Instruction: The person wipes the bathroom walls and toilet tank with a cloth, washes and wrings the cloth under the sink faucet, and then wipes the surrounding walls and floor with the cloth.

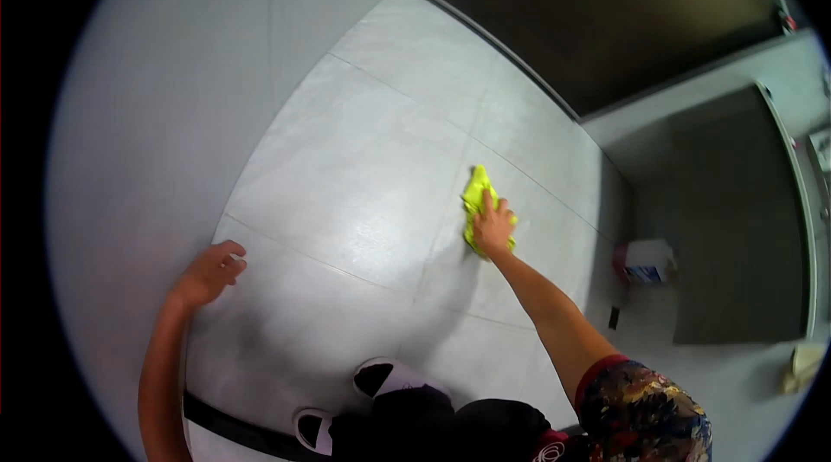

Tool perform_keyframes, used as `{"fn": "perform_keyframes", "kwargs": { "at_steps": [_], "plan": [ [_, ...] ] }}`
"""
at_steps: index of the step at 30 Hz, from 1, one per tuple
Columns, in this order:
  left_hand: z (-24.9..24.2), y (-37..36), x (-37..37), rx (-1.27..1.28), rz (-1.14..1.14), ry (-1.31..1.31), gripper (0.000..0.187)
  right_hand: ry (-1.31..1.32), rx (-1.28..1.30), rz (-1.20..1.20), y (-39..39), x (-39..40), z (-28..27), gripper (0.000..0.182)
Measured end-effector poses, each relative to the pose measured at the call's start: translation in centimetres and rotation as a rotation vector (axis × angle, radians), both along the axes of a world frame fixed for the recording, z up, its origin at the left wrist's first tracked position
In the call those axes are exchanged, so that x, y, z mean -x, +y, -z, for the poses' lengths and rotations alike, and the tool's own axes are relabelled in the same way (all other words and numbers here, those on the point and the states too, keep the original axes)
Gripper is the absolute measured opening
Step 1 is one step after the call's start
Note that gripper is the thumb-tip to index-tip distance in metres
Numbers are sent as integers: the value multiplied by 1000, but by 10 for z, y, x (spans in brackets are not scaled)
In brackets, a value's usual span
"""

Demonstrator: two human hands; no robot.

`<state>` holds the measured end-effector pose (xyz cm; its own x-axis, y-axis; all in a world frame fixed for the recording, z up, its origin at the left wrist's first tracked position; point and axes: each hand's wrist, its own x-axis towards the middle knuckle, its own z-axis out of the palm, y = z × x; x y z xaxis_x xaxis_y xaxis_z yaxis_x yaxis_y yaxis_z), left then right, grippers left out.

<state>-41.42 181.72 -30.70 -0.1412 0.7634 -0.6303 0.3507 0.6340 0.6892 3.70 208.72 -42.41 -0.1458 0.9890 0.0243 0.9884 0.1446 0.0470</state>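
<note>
A bright yellow-green cleaning cloth (478, 194) lies crumpled on the grey tiled floor (346, 150). My right hand (493, 226) presses down on it from above, fingers spread over the fabric and gripping it against the tiles. Off to the left, my left hand (210, 274) hangs loosely beside the wall with its fingers half bent and apart, holding nothing. My right arm reaches forward from a dark flowered sleeve (645, 406) with a red cuff.
A grey wall (173, 116) runs along the left. A dark glass panel (597, 12) stands at the back right. A dark grey cabinet (736, 228) is mounted on the right, with a white labelled container (649, 261) beside it. My white shoes (398, 371) are at the bottom.
</note>
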Motion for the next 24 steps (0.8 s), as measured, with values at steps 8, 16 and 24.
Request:
{"fn": "perform_keyframes", "kwargs": {
  "at_steps": [8,16,24],
  "plan": [
    [-15,0,-11,-188,-63,-106,31,411,538,-256,0,56,-22,45],
    [-12,-9,-8,-225,-134,-148,33,168,814,-750,-39,178,-164,47],
    [-18,-4,-24,-221,-206,-95,32,639,714,-370,63,74,-213,46]
  ]
}}
